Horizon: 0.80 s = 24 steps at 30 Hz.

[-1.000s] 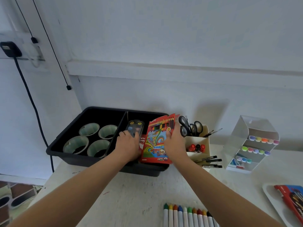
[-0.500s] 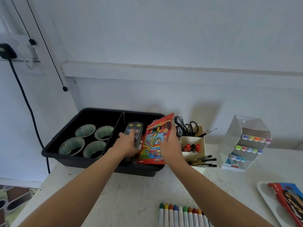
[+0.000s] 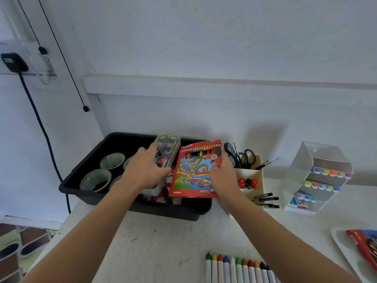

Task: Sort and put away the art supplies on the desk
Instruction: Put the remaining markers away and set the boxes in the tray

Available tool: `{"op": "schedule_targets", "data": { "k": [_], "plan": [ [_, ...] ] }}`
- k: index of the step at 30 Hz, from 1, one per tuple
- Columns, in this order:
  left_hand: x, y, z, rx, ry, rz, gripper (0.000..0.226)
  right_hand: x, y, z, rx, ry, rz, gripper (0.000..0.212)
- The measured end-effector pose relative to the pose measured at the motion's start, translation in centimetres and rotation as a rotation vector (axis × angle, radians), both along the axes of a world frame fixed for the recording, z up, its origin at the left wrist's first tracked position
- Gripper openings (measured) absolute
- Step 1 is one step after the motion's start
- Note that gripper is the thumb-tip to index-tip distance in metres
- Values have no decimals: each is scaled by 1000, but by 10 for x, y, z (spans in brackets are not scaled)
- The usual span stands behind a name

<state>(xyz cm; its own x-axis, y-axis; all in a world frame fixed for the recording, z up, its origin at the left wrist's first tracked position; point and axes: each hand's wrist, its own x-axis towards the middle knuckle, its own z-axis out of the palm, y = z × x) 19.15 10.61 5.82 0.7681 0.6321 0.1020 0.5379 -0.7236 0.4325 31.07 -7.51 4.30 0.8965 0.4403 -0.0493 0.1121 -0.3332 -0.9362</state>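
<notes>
1. Left grip point(image 3: 146, 172) is grasping a clear paint set point(image 3: 168, 149): fingers lie along its left edge and the thumb crosses under its near end. The set is tilted, far end up, over the middle of the black bin point(image 3: 81, 180).
2. Right grip point(image 3: 224, 178) is grasping the red colour pencil box point(image 3: 195, 172) by its right edge, with the thumb on the printed front. I see the box nearly upright in the bin's right compartment, its bottom edge down among other packs.
3. The paint set and pencil box are just beside each other; I can't tell if they touch.
4. Tape rolls point(image 3: 95, 179) sit in the left compartment.
5. The bin sits on the table point(image 3: 163, 242) by the wall. A white organiser point(image 3: 250, 174) with scissors point(image 3: 240, 155) is just right of it, and a row of markers point(image 3: 238, 270) lies at the near edge.
6. Versus half a second ago, the paint set is higher, its far end now about level with the bin's back rim. The pencil box is in roughly the same spot, and both holds are unchanged.
</notes>
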Motion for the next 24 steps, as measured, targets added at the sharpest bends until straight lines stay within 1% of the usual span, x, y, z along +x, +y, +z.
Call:
{"op": "schedule_targets", "data": {
  "k": [2, 3, 4, 7, 10, 13, 16, 19, 22, 24],
  "plan": [
    [-1, 5, 8, -14, -22, 16, 69, -2, 7, -4, -57, -13, 34, 23],
    [-2, 8, 10, -22, -33, 22, 68, -5, 11, -6, -58, -2, 33, 21],
    [-3, 10, 11, -28, -43, 28, 68, -8, 16, -8, -53, 17, 38, 23],
    [-7, 18, 9, -35, -52, 48, 65, -14, 36, -11, -50, 90, 69, 41],
    [-11, 27, 5, -43, -73, 63, 63, -19, 56, -15, -68, 212, 137, 53],
    [-15, 33, 3, -38, -84, 65, 63, -27, 68, -23, -163, 279, 236, 61],
    [-15, 35, 2, -41, -67, 60, 65, -32, 71, -31, -319, 221, 335, 70],
    [-14, 34, 0, -37, -59, 41, 65, -32, 72, -33, -471, 91, 378, 77],
    [-11, 27, -3, -36, -59, 19, 66, -33, 73, -27, -547, 27, 416, 69],
    [-8, 21, -5, -40, -62, 7, 67, -35, 73, -22, -588, -2, 452, 72]
  ]
}}
